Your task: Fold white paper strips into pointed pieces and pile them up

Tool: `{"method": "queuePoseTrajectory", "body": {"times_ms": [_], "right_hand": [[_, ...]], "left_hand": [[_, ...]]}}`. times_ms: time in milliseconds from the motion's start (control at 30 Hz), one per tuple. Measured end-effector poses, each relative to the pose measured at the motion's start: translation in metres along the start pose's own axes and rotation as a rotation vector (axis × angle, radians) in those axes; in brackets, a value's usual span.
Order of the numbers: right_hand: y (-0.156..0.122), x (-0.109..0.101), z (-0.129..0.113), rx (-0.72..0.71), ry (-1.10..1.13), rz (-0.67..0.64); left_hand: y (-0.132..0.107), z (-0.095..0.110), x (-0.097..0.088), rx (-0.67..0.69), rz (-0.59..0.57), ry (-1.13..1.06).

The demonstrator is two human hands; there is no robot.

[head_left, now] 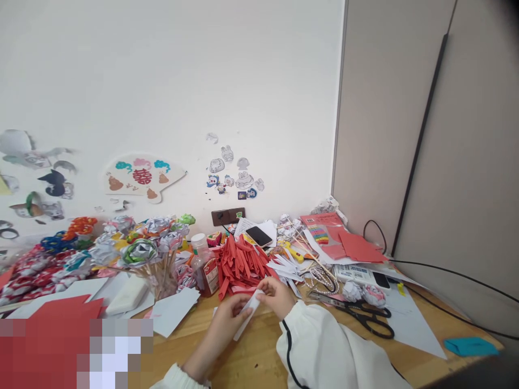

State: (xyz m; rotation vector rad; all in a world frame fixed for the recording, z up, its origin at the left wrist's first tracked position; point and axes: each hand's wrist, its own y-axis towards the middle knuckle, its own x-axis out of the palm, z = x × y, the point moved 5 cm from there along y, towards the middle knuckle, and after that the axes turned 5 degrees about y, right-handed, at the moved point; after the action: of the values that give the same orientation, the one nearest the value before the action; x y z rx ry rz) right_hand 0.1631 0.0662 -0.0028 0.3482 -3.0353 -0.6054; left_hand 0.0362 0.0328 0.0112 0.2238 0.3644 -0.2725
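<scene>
A narrow folded strip of white paper (248, 320) slants between my two hands, above the wooden table. My left hand (227, 324) is closed on the strip's lower part, thumb and fingers pinching it. At its upper end, my right hand (278, 297) pinches the strip between thumb and fingers. Just beyond my hands lies a heap of folded red paper strips (239, 262). Folded white strips (286, 269) lie to the right of that heap.
Black-handled scissors (365, 316) lie right of my hands. A bottle with a brown label (205, 267) stands behind left, near paper flowers (140, 251) and white sheets (176, 312). A phone (258, 236) rests at the back, red paper (360, 246) to its right.
</scene>
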Motion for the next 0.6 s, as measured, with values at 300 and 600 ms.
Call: {"method": "queuePoseTrajectory", "body": {"times_ms": [300,600], "right_hand": [[-0.002,-0.002,-0.003,0.013,0.05,0.079],[-0.002,-0.002,-0.002,0.026,0.047,0.101]], "left_hand": [[-0.001,-0.014,0.006,-0.129,0.057,-0.013],[-0.003,-0.012,0.01,-0.166,0.069,0.028]]}}
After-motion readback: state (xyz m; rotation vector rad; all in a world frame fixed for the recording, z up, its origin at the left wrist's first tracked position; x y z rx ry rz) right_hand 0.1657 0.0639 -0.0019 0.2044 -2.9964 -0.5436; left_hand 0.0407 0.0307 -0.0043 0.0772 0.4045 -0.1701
